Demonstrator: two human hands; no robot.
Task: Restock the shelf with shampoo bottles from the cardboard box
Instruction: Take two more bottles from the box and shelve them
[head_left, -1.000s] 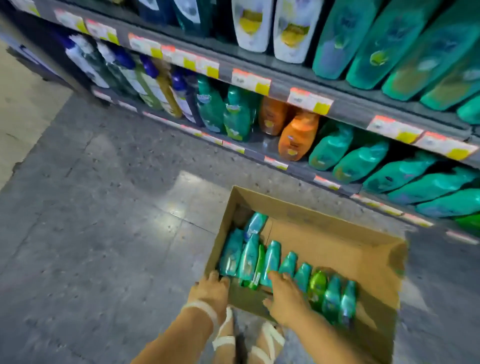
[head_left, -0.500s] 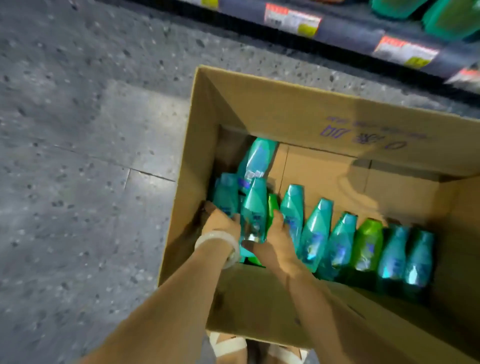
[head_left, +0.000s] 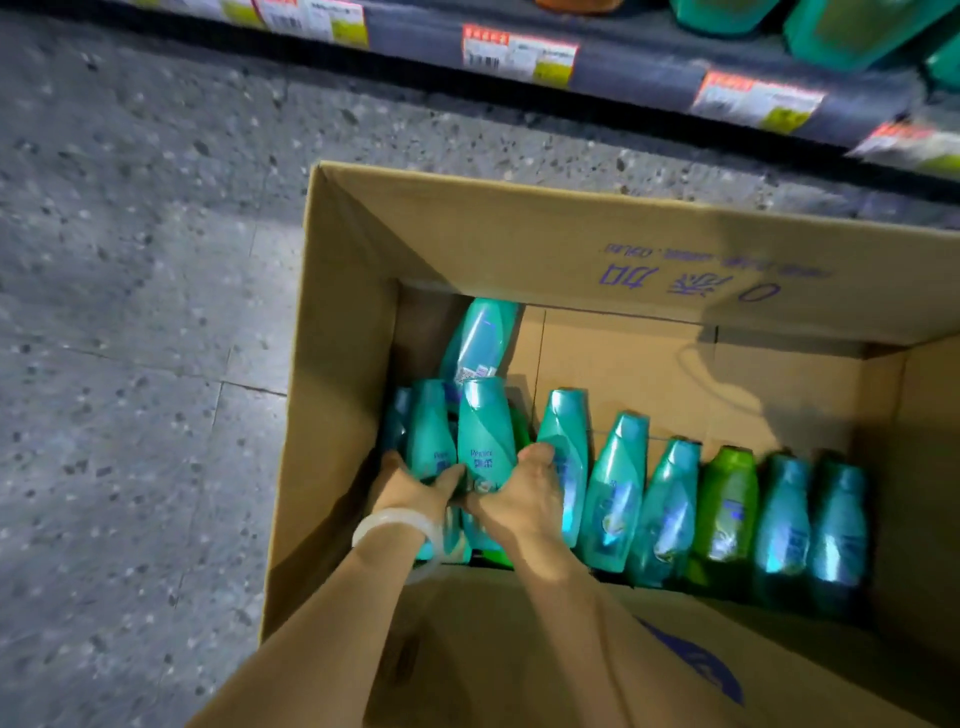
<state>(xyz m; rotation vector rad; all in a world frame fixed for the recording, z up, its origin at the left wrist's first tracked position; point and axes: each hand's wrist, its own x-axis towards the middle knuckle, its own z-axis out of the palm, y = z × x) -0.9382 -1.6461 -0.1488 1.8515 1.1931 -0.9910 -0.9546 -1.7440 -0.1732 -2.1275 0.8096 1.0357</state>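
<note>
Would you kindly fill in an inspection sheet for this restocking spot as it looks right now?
Surface: grey speckled floor; the box sits open on it.
Job's things: teal bottles stand in a row along the near wall of the box; one green bottle among them; one teal bottle lies tilted at the back left.
Clutter: nothing seen.
Grips: left hand and right hand both curl round teal bottles at the left end of the row; a pale bangle on the left wrist.
Cables: nothing seen.
Surroundings: shelf edge with price labels beyond the box; bottles on it, mostly cut off.
</note>
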